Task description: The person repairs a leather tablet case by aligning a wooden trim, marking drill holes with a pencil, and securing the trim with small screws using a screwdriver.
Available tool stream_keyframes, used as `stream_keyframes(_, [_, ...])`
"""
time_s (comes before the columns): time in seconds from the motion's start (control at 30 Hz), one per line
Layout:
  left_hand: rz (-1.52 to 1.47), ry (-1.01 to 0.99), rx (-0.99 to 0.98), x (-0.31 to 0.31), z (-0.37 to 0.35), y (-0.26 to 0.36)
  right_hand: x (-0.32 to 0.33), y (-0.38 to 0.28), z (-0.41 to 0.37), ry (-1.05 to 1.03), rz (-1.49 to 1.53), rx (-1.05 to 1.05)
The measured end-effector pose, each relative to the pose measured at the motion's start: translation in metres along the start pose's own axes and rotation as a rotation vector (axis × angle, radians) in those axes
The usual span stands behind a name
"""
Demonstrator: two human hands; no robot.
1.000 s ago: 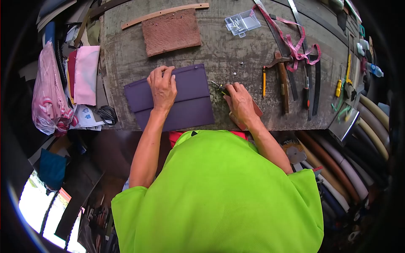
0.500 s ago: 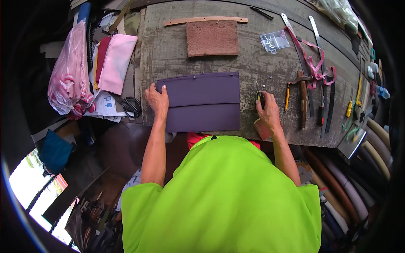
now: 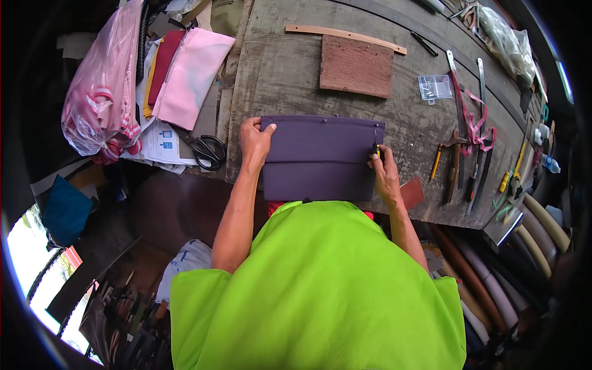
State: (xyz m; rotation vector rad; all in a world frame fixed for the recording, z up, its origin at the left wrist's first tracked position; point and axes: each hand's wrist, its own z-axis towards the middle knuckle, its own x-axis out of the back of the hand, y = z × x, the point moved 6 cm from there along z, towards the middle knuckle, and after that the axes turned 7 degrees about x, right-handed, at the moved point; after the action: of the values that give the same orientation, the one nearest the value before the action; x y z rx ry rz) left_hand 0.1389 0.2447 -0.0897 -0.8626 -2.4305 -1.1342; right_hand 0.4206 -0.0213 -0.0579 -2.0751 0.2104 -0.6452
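Note:
A dark purple folded leather panel [image 3: 320,139] lies at the table's near edge, with small metal studs along its far side. My left hand [image 3: 254,143] grips its upper left corner, thumb on top and the other fingers partly hidden at the edge. My right hand [image 3: 386,174] is closed around a small thin-tipped tool [image 3: 376,147] with a yellow and black handle. The tool's slim metal tip points away from me, over the panel's right end. A small loose stud [image 3: 412,145] rests on the table right of the panel.
Beyond the panel are a reddish-brown block [image 3: 356,66] and a wooden strip [image 3: 345,38]. To the right lie a clear plastic box [image 3: 435,88], a hammer [image 3: 455,161], an orange pencil [image 3: 436,163] and pink tape [image 3: 473,126]. Scissors [image 3: 208,150] sit left.
My right hand has brought the tool leftward from the bare table onto the panel's right end. My left hand stays on the upper left corner. The view has shifted.

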Motion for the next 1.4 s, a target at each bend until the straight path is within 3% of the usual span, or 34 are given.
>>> stream_keyframes(0.13, [-0.358, -0.211, 0.049, 0.005, -0.011, 0.006, 0.003, -0.032, 0.003, -0.061, 0.074, -0.020])
stream_keyframes(0.23, [-0.478, -0.261, -0.012, 0.000, -0.014, 0.005, -0.015, -0.147, 0.030, -0.246, -0.260, 0.397])
stream_keyframes(0.33, [-0.485, -0.232, -0.187, 0.003, -0.033, 0.023, -0.047, -0.201, 0.067, -0.403, -0.531, 0.669])
stream_keyframes(0.43, [-0.505, -0.274, -0.297, 0.016, -0.056, 0.040, -0.070, -0.229, 0.099, -0.570, -0.567, 0.863])
stream_keyframes(0.63, [-0.528, -0.405, -0.353, 0.032, -0.081, 0.060, -0.095, -0.238, 0.119, -0.850, -0.510, 0.946])
stream_keyframes(1.03, [-0.682, -0.530, -0.414, 0.025, -0.084, 0.070, -0.101, -0.217, 0.117, -0.864, -0.282, 0.923])
stream_keyframes(1.33, [-0.688, -0.583, -0.374, 0.022, -0.095, 0.076, -0.099, -0.245, 0.121, -0.841, -0.232, 1.259])
stream_keyframes(1.4, [-0.667, -0.559, -0.394, 0.022, -0.095, 0.076, -0.103, -0.244, 0.122, -0.937, -0.195, 1.176])
